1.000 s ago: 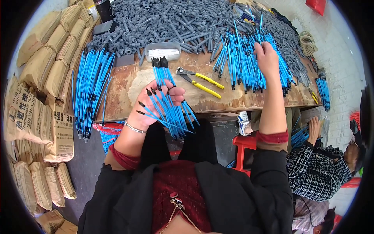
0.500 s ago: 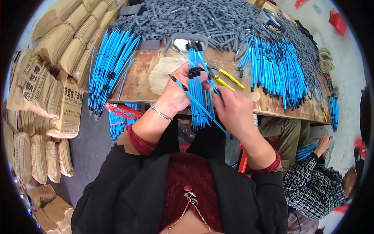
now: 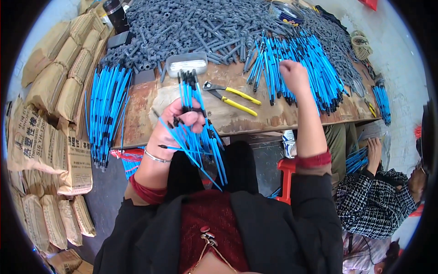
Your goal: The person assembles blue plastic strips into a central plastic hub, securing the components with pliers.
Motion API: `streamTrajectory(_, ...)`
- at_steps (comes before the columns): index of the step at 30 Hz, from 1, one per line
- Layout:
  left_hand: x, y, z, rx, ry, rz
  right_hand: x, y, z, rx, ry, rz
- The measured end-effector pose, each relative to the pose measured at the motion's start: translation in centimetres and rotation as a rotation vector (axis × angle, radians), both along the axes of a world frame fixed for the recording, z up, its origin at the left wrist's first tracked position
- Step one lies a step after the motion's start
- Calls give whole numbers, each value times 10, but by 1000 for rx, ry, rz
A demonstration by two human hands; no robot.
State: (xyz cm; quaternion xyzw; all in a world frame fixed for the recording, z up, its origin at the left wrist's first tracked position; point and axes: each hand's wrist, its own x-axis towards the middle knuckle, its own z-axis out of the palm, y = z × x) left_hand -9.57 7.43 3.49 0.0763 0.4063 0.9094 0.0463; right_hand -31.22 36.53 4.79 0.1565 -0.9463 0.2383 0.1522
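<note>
The left hand (image 3: 177, 112) holds thin blue tubes (image 3: 213, 148)

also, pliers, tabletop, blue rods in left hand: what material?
Pliers: dark metal head, slight sheen; smooth yellow grips, plastic or rubber.
Tabletop: probably wood, worn; mottled brown with pale scuffing.
Blue rods: likely plastic, smooth, evenly coloured; coated metal not excluded.

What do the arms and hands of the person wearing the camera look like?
The left hand and right hand are bare, with no gloves. Black jacket sleeves end near the elbows, with dark red cuffs showing beyond them. A silver-coloured bangle circles the left wrist; none shows on the right.
</note>
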Motion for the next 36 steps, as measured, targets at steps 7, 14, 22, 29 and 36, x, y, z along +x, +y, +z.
streamTrajectory(7,21,0,14,4,21,-56,-74,-9,-12,375,-202,-288)
streamTrajectory(14,29,5,16,27,43,-141,-73,-33,6,514,-372,-328)
streamTrajectory(22,13,-8,-5,-54,-52,18,-49,-2,21,346,-121,-459)
streamTrajectory(29,14,-18,4,116,-359,84,55,-24,104,-483,-118,318)
streamTrajectory(36,7,-10,0,125,-172,-7,167,-78,24,-625,-872,716)
